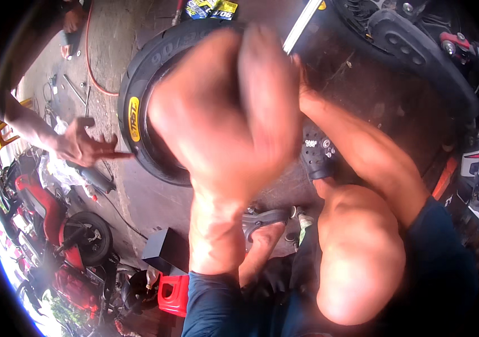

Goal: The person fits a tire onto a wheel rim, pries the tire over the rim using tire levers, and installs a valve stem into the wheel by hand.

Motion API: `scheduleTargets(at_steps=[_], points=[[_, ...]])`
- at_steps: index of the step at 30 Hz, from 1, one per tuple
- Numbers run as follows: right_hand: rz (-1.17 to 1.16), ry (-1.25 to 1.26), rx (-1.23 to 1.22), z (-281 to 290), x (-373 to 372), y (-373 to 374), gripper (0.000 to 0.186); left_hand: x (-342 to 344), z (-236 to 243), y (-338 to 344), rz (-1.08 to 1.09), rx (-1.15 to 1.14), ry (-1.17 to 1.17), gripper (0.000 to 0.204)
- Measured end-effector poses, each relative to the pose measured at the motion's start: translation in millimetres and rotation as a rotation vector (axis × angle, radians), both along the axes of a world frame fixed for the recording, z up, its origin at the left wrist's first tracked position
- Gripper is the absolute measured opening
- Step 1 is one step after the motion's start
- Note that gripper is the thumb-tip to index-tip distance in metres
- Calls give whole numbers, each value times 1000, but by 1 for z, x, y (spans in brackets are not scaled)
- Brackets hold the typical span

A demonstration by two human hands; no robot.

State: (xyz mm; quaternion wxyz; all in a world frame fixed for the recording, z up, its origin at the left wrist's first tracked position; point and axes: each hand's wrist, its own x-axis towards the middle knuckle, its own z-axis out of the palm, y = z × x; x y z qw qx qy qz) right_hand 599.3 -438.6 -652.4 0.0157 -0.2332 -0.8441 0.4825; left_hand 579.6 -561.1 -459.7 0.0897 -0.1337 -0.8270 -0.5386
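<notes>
Right up front, it's the left hand (pixel 222 112), raised and badly blurred; you can't tell whether its fingers are apart or together. Directly behind those fingers lies the black motorcycle tyre (pixel 143 73), its yellow sidewall label (pixel 134 119) peeking out to their left. And the right hand (pixel 302 81)? Just right of the left fingers, mostly masked by them, so no telling what its fingers are doing, but they're close to the lower end of a silver bar (pixel 302 25). Below them, a dark clog (pixel 317 151) on the floor (pixel 161 205)! Over to the left of the tyre, in comes a co-worker's hand (pixel 85 143), one finger extended toward the rim. Farther down and left of all these fingers: a red stool (pixel 173 295), then a red motorcycle (pixel 54 213) beyond.
</notes>
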Motion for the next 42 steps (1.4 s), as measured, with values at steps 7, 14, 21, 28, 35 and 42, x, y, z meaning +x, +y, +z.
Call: scheduleTargets(at_steps=[7,14,21,28,35,42], points=[[117,-191,106,15,-12,-14,61,-109,-5,61,-181,-1116,822,23],[270,105,88,39,-8,-17,57,-189,-24,66,-59,-331,234,36],[380,275,-376,27,52,13,24,-175,10,58,-232,-35,-483,47],[209,-141,-815,57,57,25,32,-175,14,54,-214,-81,-433,60],[500,-249,-539,153,22,22,35,-175,10,54,-242,-173,-351,56],[758,-227,361,22,-151,-7,73,-169,17,80,-176,-112,-277,40]])
